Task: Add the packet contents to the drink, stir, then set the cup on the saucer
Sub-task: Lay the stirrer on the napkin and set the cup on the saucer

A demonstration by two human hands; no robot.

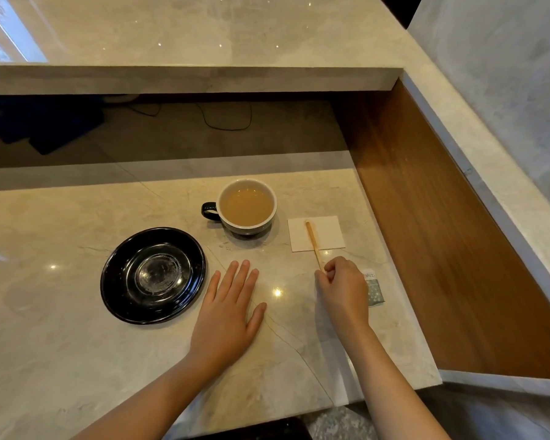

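Left hand [227,308] flat on desk [61,344], grip spread, lower centre. Right hand [343,287] grip pinching stir stick [314,244] lying across napkin [326,231]. Packet [374,289] beside it. Cup [246,206] centre frame; saucer [153,274] left, apart.

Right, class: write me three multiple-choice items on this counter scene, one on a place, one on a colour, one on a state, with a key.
1. Where is the saucer relative to the cup?
A. nearer the person and to the cup's left
B. under it
C. to its right

2. What colour is the saucer?
A. white
B. black
C. red

3. What is the right hand doing?
A. lying flat
B. lifting the cup
C. pinching the wooden stir stick

Key: 1 A, the empty saucer sits apart from the cup; 2 B, it is glossy black; 3 C, the fingers close on the stick's near end, whose far end lies on the white napkin.
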